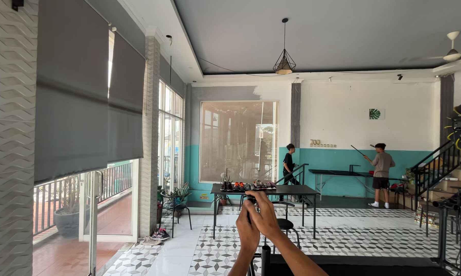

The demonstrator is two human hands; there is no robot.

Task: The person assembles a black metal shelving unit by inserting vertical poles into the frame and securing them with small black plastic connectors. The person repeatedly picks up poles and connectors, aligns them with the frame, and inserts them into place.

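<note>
At bottom centre of the head view: both hands raised together before the camera. Left hand, fingers curled inward, gripping something small and dark. Right hand, wrapped over the left, clasping the same small dark object; only its top edge shows above the fingers, kind not discernible. Judged light and rigid, best pinched by its sides between fingertips. Directly below the hands: an upright dark post. Beyond the hands: long dark table bearing small plants and coloured items; round stool just right of the right hand. Far right of the hands: two people by another table.
</note>
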